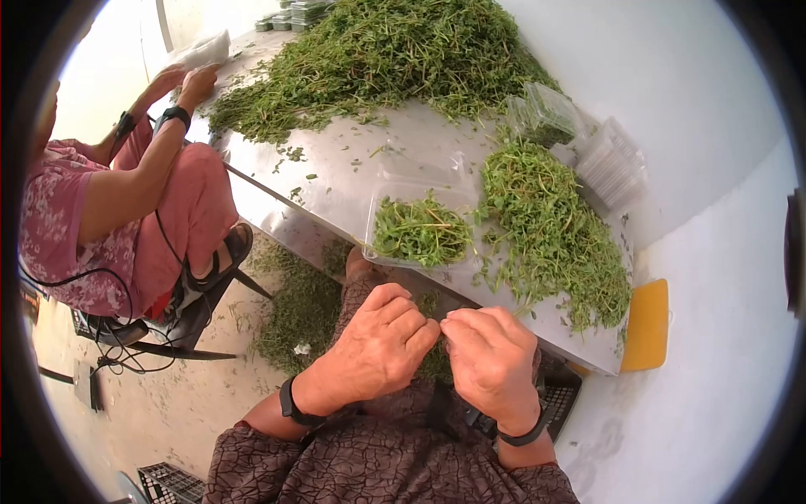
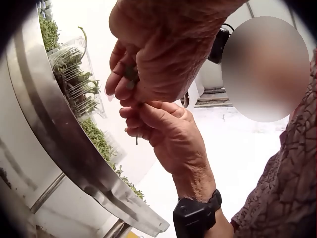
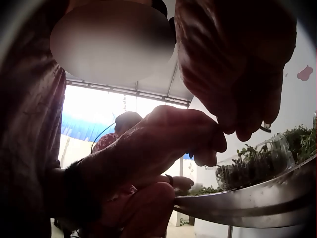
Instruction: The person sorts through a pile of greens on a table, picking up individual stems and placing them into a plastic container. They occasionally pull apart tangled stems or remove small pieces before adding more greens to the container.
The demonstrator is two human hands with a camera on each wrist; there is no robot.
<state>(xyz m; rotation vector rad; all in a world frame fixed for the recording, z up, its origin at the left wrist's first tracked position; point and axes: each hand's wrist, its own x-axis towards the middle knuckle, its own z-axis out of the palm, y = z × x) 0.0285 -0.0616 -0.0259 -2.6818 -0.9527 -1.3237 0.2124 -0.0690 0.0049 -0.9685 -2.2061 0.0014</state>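
In the head view my left hand (image 1: 382, 344) and right hand (image 1: 491, 357) meet fingertip to fingertip above my lap, fingers curled. The left wrist view shows a small leafy green sprig (image 2: 131, 74) pinched in my left fingers. A short bit of stem (image 2: 136, 140) pokes out from between the right thumb and fingers. Just beyond both hands, a clear plastic box (image 1: 370, 227) sits at the table edge, with loose green sprigs (image 1: 420, 228) inside. To its right lies a smaller heap of sprigs (image 1: 554, 231).
A large pile of greens (image 1: 403, 55) covers the back of the metal table (image 1: 336, 176). Stacked clear boxes (image 1: 613, 164) lean by the wall, above a yellow board (image 1: 646, 323). Another person (image 1: 126, 193) sits at left. Greens (image 1: 294, 328) litter the floor.
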